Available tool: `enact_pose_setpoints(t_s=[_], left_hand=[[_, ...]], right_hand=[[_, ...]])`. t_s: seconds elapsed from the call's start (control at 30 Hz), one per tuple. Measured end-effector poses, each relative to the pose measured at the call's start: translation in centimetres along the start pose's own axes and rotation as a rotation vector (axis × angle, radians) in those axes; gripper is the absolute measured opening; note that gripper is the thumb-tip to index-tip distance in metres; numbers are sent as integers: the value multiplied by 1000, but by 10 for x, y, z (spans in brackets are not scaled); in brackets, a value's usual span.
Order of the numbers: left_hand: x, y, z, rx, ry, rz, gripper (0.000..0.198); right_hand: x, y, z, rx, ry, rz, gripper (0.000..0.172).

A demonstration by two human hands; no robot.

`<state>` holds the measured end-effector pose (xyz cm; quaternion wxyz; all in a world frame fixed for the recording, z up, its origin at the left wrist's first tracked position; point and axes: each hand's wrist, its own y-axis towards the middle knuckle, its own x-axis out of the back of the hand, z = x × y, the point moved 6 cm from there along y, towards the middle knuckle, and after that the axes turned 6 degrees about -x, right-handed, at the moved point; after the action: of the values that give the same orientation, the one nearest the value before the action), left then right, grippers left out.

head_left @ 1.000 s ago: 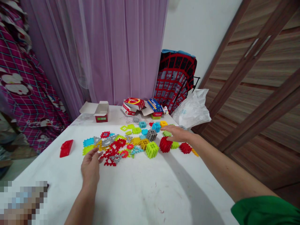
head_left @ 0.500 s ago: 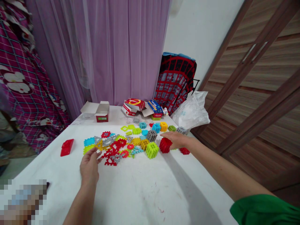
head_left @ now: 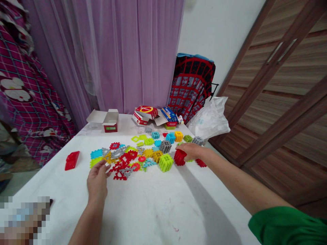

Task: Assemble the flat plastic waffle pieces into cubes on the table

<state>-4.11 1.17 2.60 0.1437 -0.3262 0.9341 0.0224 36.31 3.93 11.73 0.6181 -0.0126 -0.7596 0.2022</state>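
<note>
My right hand reaches across to the right side and is closed around a red cube built of interlocking pieces, its fingers over the top and right side. A lime green cube stands just left of it, with a grey cube behind. Beside the left edge of a loose heap of flat toothed pieces, my left hand hovers with fingers apart and nothing in them. Nearest to it are red pieces, a lime piece and a light blue piece.
Open cartons and medicine-type boxes stand at the back of the white table. A red plastic part lies at left. More cubes sit behind; a white plastic bag is at the right edge.
The view has shifted very slightly. Both hands stay almost where they were, the right one still on the red cube.
</note>
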Motion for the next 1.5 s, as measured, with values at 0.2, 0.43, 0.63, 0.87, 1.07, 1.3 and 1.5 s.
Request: enact_pose_setpoints(t_s=[0.2, 0.43, 0.63, 0.87, 1.07, 1.3, 1.5], left_hand=[[0, -1, 0, -4, 6, 19, 27], [0, -3, -1, 16, -23, 24, 27], [1, -3, 3, 59, -101, -15, 24], [2, 0, 7, 52, -115, -7, 24], [2, 2, 11, 50, -117, 6, 26], [-1, 0, 12, 59, -117, 16, 28], [-3, -2, 13, 67, -125, 23, 26]], right_hand=[[-1, 2, -2, 18, 70, -51, 73], [6, -4, -7, 30, 65, -70, 82], [54, -12, 21, 97, 107, -240, 57], [69, 40, 150, 278, 194, -304, 35], [34, 92, 206, 206, 83, -282, 40], [35, 94, 195, 101, 188, -361, 28], [40, 82, 178, 179, 583, -274, 32]])
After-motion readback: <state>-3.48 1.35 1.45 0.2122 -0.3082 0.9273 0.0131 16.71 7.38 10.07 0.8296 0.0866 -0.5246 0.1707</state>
